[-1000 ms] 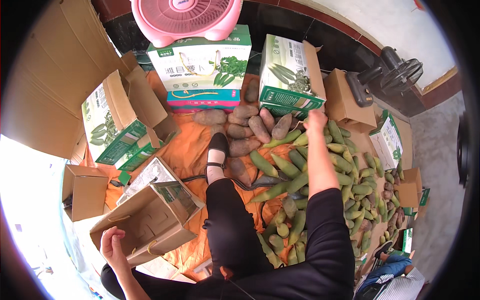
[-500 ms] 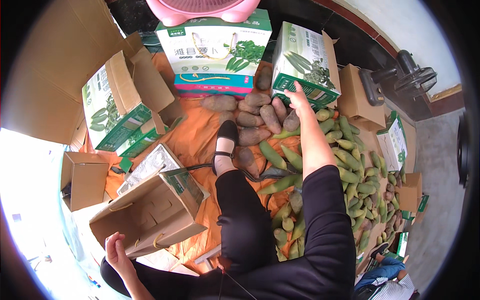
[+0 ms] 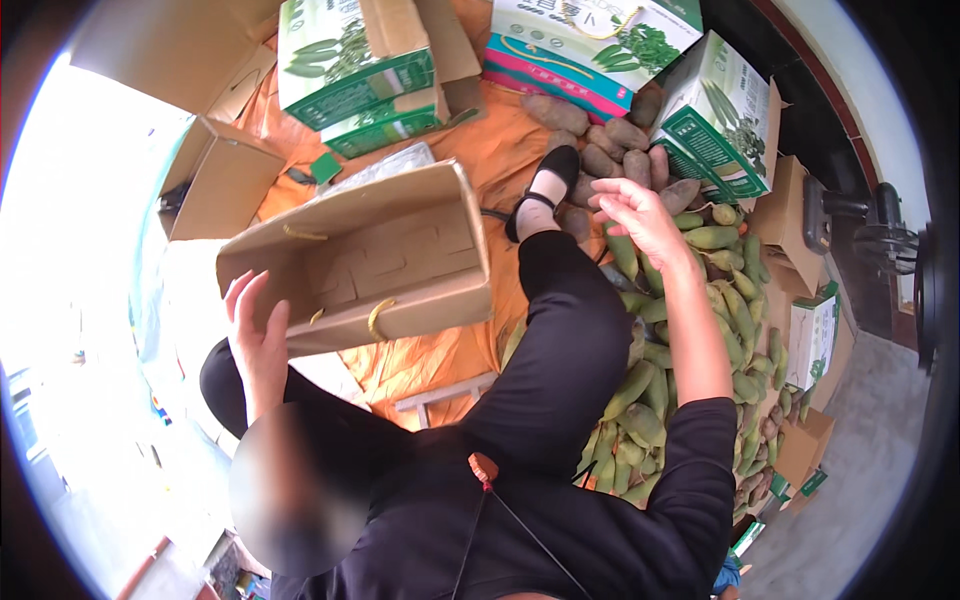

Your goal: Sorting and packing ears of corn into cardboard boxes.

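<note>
Open carton wants steadying by its near wall, I'd say: the left hand gapes beside it, contact unclear; the right hand hangs half-curled, empty.

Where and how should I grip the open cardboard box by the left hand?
Probably by the near yellow rope handle, coming from the person's side: its loop shows along the wall facing the body. The open cardboard box has its mouth facing up. The left hand is at its left end, so reach rightward.
</note>
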A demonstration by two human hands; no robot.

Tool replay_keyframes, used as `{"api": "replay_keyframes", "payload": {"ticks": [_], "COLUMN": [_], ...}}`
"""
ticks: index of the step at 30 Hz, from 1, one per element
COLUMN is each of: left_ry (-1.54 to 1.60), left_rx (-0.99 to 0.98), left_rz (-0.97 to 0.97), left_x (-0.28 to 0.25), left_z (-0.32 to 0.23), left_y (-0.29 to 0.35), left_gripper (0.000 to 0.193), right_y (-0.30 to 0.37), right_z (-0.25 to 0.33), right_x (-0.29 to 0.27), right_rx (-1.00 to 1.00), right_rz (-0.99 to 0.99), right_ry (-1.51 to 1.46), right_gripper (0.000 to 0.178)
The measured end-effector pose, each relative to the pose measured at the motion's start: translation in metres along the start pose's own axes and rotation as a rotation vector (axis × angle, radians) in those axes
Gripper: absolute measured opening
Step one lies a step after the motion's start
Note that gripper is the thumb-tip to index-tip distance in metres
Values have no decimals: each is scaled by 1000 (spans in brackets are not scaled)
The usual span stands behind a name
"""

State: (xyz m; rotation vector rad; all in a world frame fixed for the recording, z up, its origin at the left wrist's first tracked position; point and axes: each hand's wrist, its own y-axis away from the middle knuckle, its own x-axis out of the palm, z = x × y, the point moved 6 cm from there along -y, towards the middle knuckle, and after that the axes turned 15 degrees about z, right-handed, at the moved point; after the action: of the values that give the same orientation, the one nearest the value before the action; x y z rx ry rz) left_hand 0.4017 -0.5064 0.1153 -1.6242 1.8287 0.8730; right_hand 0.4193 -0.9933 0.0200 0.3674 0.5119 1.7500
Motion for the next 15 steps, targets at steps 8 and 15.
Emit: {"api": "replay_keyframes", "payload": {"ticks": [8,15], "left_ry": [-527,-533], "left_rx": [60,20], "left_rz": [539,468], "left_x": [33,44], "left_z": [-16,18], "left_y": [21,11], "left_gripper": [73,31], "right_y": [-2,-48], "right_z": [89,81], "right_x": [129,166], "right_rx": [78,48], "right_rz": [276,251], "right_ry": [677,814], "right_gripper": [70,35]}}
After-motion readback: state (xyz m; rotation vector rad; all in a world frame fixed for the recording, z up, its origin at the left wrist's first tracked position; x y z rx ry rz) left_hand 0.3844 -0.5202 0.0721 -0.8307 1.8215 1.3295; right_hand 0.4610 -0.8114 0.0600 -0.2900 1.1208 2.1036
